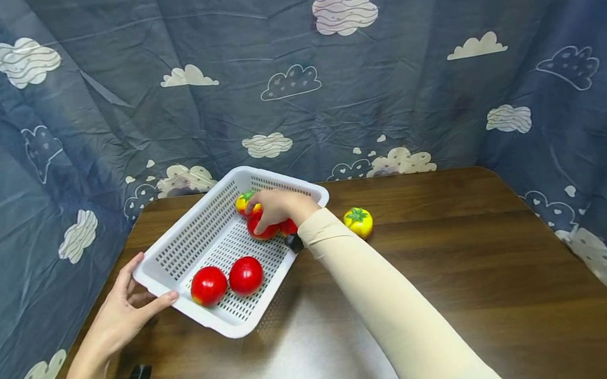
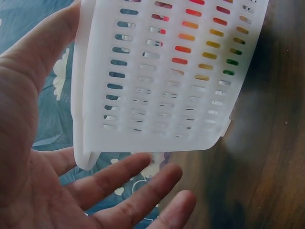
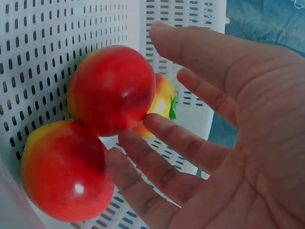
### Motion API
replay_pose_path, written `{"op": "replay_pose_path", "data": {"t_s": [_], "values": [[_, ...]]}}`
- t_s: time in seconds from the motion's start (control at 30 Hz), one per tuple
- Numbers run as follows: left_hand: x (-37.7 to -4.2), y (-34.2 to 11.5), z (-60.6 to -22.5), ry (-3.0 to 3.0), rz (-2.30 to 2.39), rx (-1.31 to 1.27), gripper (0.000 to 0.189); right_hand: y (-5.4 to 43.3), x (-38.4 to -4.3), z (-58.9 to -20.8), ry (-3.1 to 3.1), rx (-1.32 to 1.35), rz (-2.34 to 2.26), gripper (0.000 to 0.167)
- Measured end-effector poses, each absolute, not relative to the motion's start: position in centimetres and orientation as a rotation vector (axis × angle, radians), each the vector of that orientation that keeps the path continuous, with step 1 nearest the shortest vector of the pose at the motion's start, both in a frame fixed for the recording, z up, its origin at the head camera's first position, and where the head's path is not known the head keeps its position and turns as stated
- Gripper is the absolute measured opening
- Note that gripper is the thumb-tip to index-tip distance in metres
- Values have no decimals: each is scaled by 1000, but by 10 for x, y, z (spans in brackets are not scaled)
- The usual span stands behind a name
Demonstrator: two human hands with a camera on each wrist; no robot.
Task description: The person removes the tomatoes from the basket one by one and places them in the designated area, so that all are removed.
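Observation:
A white slotted plastic basket holds several shiny red fruits with yellow undersides. My left hand grips its near left corner, thumb on the rim and index finger on the rim's other side; the remaining fingers spread below in the left wrist view. Inside the basket's far end, my right hand reaches over a red fruit, fingers loosely bent and thumb apart. Its fingertips are close to that fruit and another red fruit; contact is unclear. Behind them is a yellow-red fruit with green leaves.
Two red fruits lie in the basket's near end. On the brown wooden table, a yellow fruit with a green leafy top sits right of the basket. A dark blue cloud-patterned cloth hangs behind the table and along its sides.

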State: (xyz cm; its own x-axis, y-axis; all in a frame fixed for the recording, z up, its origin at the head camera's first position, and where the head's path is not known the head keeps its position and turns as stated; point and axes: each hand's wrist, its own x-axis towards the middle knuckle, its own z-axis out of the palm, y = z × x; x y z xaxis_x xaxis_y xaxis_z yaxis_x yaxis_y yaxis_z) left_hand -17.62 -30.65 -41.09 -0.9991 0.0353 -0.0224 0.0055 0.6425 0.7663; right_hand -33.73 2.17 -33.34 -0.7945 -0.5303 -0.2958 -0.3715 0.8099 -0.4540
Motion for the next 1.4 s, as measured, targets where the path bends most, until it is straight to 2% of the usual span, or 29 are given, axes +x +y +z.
{"op": "replay_pose_path", "data": {"t_s": [0.27,0.47,0.63,0.77,1.0,1.2,1.27,1.4], "values": [[-183,-297,-407,2867,1330,18,116,26,-338,-333,2544,-541,-516,59],[-185,-295,-407,2935,1427,117,108,24,-338,-332,2523,-510,-493,59],[-186,-297,-408,3000,1378,233,96,21,-339,-331,2504,-499,-464,58],[-186,-300,-409,3022,1330,241,84,18,-339,-330,2491,-488,-436,60],[-183,-306,-412,3035,1359,243,74,13,-339,-329,2488,-449,-432,62],[-181,-310,-416,3018,1427,298,56,7,-340,-331,2496,-470,-384,57],[-181,-311,-416,3012,1448,300,55,5,-340,-332,2486,-484,-381,54],[-180,-311,-418,3017,1453,282,67,1,-340,-333,2482,-526,-348,49]]}}
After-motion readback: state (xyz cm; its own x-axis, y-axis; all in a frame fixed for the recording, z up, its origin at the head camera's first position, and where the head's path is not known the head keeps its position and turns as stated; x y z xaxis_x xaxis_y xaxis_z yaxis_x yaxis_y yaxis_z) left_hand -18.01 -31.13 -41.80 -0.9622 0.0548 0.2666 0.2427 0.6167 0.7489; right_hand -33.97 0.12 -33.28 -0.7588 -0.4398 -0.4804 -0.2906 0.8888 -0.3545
